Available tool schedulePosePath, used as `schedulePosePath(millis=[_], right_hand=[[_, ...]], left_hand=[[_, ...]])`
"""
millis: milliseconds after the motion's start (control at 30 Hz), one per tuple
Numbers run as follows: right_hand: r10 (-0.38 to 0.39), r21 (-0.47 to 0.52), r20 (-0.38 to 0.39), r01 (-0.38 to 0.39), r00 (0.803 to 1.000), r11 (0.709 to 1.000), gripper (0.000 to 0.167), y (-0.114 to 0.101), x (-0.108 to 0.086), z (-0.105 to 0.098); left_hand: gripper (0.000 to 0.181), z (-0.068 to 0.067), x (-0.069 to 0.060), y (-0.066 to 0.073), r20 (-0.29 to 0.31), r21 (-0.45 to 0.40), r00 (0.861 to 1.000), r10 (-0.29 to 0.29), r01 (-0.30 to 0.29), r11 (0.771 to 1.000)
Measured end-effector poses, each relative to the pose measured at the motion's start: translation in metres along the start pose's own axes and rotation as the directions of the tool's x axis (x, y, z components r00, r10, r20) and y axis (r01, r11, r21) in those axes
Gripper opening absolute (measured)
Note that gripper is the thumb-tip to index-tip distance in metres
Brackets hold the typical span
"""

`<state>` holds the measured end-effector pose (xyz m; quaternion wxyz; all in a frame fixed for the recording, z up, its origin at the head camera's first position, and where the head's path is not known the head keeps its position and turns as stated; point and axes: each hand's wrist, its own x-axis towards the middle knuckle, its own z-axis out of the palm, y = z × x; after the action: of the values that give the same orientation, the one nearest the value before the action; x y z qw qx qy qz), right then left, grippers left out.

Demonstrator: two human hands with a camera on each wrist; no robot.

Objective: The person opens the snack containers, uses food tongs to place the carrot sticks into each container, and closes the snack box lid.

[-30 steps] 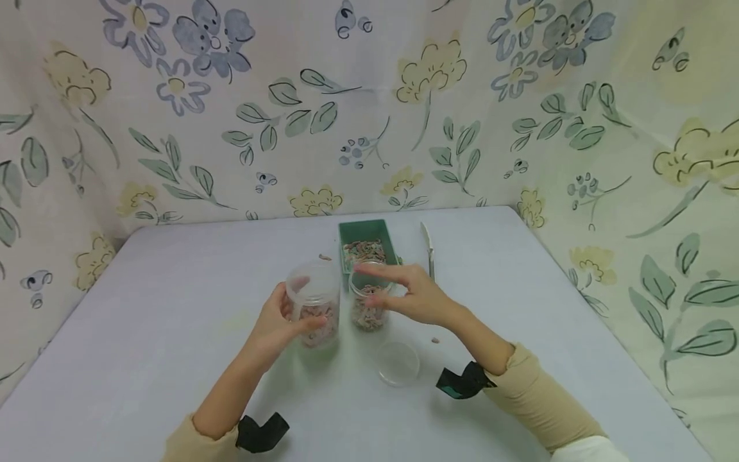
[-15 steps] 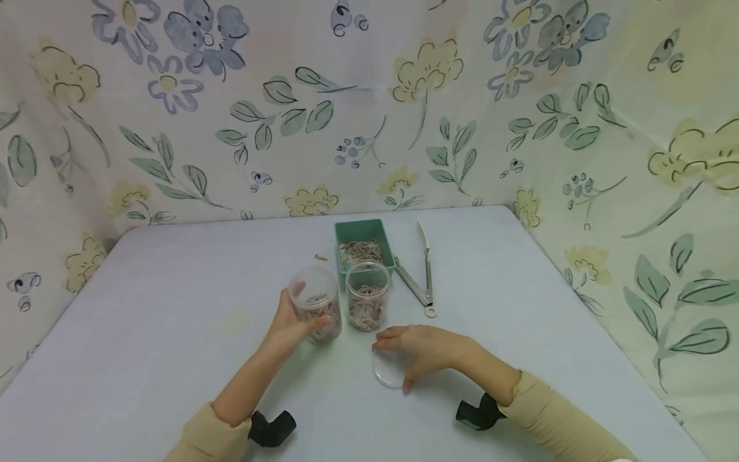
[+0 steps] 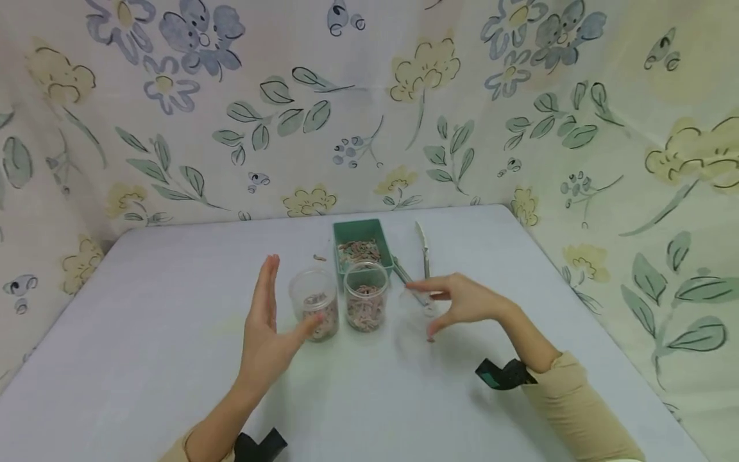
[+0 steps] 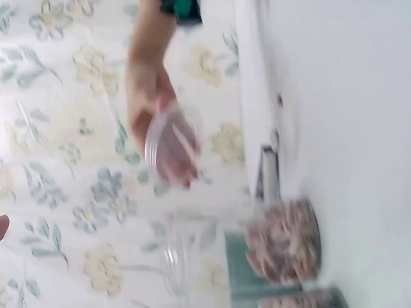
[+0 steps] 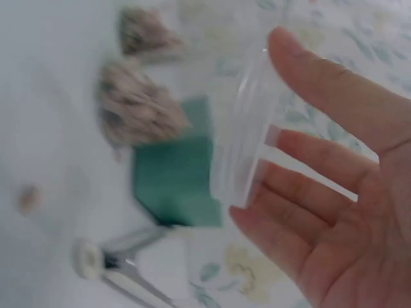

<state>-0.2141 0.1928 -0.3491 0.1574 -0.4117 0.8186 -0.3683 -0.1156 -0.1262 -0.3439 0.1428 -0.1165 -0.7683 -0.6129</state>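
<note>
Between thumb and fingers, my right hand (image 3: 464, 301) pinches a clear round lid (image 5: 244, 135) by its edge, raised off the table. The lid is tilted in the right wrist view. My left hand (image 3: 265, 346) stands with fingers straight and thumb spread beside a clear jar (image 3: 319, 314), which is partly filled with small brownish-pink pieces. Its thumb overlaps the jar in the head view; whether they touch I cannot tell. Right of this jar stands a second clear jar (image 3: 366, 309), uncovered and filled about halfway with the same pieces.
Behind the jars lies a green tray (image 3: 356, 227) holding more pieces. Metal tongs (image 3: 426, 256) lie to its right, partly behind my right hand. One loose piece (image 3: 319, 258) is left of the tray. A floral curtain (image 3: 369, 160) hangs behind the white table (image 3: 173, 289).
My right hand left the second jar, took the lid from the table and raised it. My left hand let go of the left jar and moved slightly left, fingers straightened.
</note>
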Motion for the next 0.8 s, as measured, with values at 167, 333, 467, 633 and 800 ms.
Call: schedulePosePath(millis=[167, 333, 467, 633, 800], right_hand=[[-0.026, 0.139, -0.147, 0.047, 0.989, 0.989, 0.077, -0.001, 0.011, -0.035], [-0.033, 0.112, -0.137, 0.049, 0.990, 0.993, 0.078, -0.007, 0.037, -0.040], [-0.034, 0.058, -0.078, 0.038, 0.996, 0.998, 0.079, -0.010, 0.057, -0.032], [-0.065, 0.017, -0.022, 0.065, 0.998, 0.998, 0.076, -0.013, 0.074, -0.024], [-0.082, -0.007, 0.047, 0.082, 0.996, 0.997, 0.075, -0.019, 0.080, -0.022]], left_hand=[[0.076, 0.027, -0.014, 0.009, 0.262, -0.149, 0.959, -0.110, 0.153, 0.977], [0.086, 0.048, 0.001, -0.021, 0.331, 0.045, 0.816, -0.473, 0.488, 0.872], [0.093, 0.059, 0.016, -0.041, 0.276, 0.080, 0.794, -0.542, 0.543, 0.836], [0.095, 0.071, 0.032, -0.051, 0.241, 0.001, 0.844, -0.480, 0.494, 0.869], [0.082, 0.079, 0.039, -0.054, 0.206, -0.050, 0.873, -0.441, 0.460, 0.887]])
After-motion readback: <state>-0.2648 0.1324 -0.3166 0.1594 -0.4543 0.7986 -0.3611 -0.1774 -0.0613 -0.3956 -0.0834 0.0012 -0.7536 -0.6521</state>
